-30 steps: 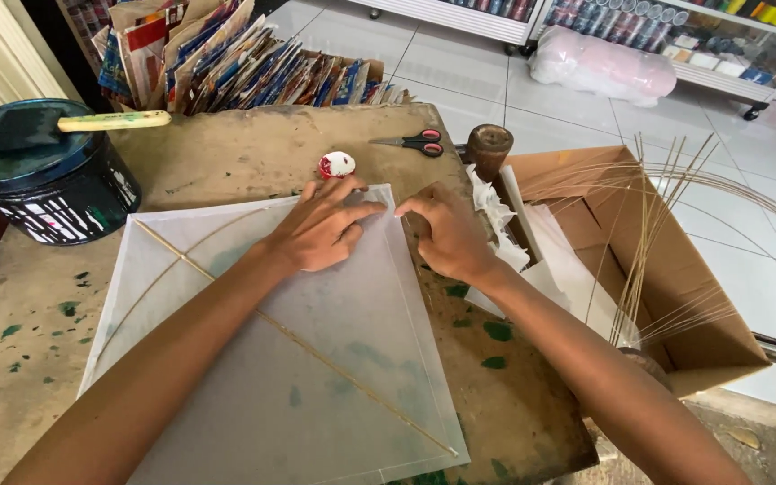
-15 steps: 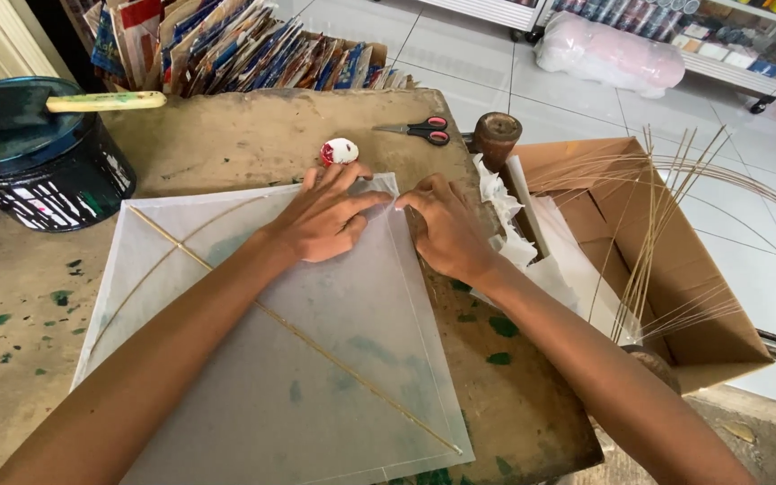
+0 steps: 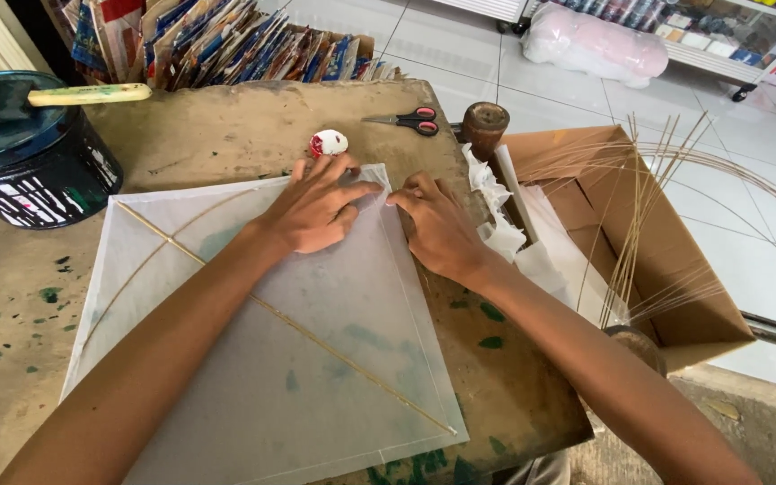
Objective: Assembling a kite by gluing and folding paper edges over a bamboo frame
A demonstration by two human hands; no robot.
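Setting: white floor tiles are seen beyond a worn, paint-flecked worktop, with shelves along the far wall.
Kite: a white paper kite is laid flat on the worktop, its far corner under the hands; thin sticks are crossed beneath the paper.
Left hand: the left hand is pressed palm down on the kite's far corner, fingers spread and flat on the paper.
Right hand: the right hand is set just beside the left at the kite's right edge, fingers curled with the tips pinched on the paper's border.
Tape roll: a small white and red roll is placed just beyond the left fingertips.
Scissors: red-handled scissors are laid near the far edge of the worktop.
Wooden knob: a dark wooden knob is stood upright at the worktop's right corner.
Bucket: a dark bucket is placed at the left, with a pale-handled tool laid across its top.
Box: an open cardboard box is seen to the right, with thin bamboo strips sticking out of it.
Paper scraps: white scraps are bunched between the worktop and the box.
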